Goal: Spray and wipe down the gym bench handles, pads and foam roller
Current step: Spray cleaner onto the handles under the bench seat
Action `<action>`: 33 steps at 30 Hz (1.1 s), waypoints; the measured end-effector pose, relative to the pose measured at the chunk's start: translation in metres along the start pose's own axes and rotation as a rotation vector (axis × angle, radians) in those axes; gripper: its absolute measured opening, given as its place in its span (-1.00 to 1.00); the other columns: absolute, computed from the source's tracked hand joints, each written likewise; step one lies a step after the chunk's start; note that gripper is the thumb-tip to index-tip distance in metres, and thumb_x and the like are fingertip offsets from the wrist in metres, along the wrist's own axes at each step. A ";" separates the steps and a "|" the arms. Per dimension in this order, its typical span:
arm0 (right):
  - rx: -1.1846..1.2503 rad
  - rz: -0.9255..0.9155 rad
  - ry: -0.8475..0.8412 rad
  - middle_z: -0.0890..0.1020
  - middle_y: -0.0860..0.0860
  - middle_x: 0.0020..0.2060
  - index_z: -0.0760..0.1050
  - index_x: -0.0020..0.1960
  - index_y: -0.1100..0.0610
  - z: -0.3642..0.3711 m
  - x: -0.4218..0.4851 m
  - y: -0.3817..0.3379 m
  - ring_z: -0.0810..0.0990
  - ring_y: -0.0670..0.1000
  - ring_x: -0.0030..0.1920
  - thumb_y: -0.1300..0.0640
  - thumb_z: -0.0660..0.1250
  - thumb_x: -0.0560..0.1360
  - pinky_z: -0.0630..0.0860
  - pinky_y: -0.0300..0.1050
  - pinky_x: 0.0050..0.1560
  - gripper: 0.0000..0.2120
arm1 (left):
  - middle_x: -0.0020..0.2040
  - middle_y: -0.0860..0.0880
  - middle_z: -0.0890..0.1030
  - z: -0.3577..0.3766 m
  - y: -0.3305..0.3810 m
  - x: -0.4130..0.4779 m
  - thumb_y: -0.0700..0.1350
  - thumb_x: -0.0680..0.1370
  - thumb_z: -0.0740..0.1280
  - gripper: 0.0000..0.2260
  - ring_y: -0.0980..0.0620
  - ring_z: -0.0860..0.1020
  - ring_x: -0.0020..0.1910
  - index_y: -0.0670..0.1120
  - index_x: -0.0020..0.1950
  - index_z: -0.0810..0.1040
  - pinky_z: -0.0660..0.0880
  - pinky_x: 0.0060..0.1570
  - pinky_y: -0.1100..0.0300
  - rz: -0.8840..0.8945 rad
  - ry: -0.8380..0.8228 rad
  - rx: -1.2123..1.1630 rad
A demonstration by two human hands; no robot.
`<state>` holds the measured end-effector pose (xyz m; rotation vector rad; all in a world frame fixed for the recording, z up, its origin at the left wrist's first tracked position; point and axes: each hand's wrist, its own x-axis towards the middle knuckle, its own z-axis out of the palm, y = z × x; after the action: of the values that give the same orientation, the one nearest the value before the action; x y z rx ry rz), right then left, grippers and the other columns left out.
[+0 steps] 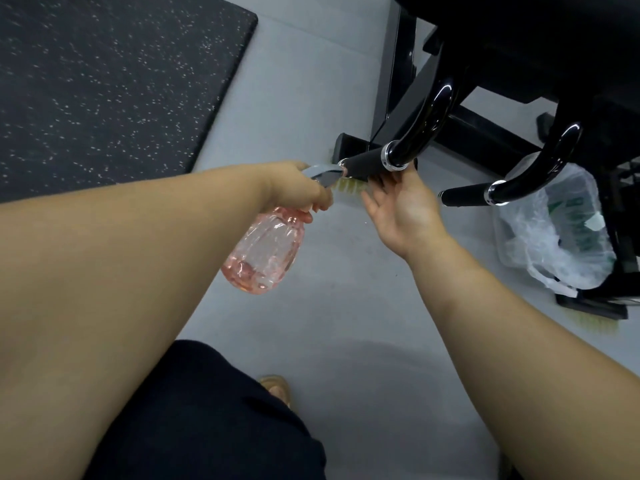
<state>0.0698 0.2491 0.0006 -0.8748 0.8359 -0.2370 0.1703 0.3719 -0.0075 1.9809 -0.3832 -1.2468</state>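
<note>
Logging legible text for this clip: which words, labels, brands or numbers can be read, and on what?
Nothing can be read.
Bag: green print, too blurred to read.
Bottle: no label shows.

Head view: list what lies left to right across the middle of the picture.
speckled mat → pink spray bottle → right hand → nearer handle grip → plastic bag
</note>
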 end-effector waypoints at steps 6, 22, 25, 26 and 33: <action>-0.072 0.024 0.073 0.57 -0.03 0.08 0.42 0.31 0.13 -0.002 -0.001 0.002 0.50 -0.03 0.22 -0.02 0.14 0.62 0.40 -0.08 0.25 -0.65 | -0.13 0.00 0.51 0.001 -0.002 -0.004 -0.05 0.51 0.36 -0.87 0.06 0.50 -0.36 -0.03 -0.07 0.44 0.44 -0.39 0.30 0.080 -0.023 0.151; -0.693 -0.114 -0.473 0.46 0.00 0.31 0.11 0.51 0.00 -0.077 -0.021 0.022 0.61 -0.11 0.08 0.42 0.42 0.36 0.56 -0.23 0.05 -0.14 | -0.19 -0.06 0.49 0.099 0.032 -0.020 -0.17 0.48 0.36 -0.80 0.03 0.50 -0.22 -0.07 -0.02 0.34 0.46 -0.31 0.27 0.144 0.086 0.127; -0.673 -0.267 -0.333 0.60 0.03 -0.08 0.27 0.43 0.00 -0.079 -0.023 0.026 0.59 -0.07 -0.13 0.45 0.29 0.37 0.54 -0.28 -0.12 -0.29 | -0.04 -0.04 0.52 0.102 0.040 -0.026 -0.18 0.51 0.34 -0.65 0.11 0.51 -0.12 -0.07 0.21 0.27 0.48 -0.19 0.38 0.114 0.028 0.160; -0.672 -0.305 -0.315 0.59 0.00 -0.14 0.28 0.42 -0.02 -0.081 -0.023 0.028 0.58 -0.08 -0.16 0.42 0.29 0.38 0.54 -0.28 -0.13 -0.31 | 0.10 -0.04 0.52 0.101 0.044 -0.028 -0.16 0.52 0.34 -0.55 0.09 0.52 -0.01 -0.07 0.33 0.23 0.49 -0.07 0.34 0.103 0.001 0.218; -0.479 -0.182 -0.257 0.57 -0.03 -0.08 0.45 0.08 -0.16 -0.117 -0.009 0.004 0.55 -0.10 -0.34 0.20 0.34 0.50 0.54 -0.17 -0.17 -0.71 | 0.37 0.01 0.41 0.093 0.048 -0.028 -0.21 0.52 0.32 -0.45 -0.01 0.51 0.18 -0.04 0.47 0.23 0.52 0.12 0.09 -0.157 0.017 0.264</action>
<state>-0.0225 0.1878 -0.0395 -1.4022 0.5781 -0.0777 0.0827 0.3161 0.0230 2.2814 -0.4078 -1.3319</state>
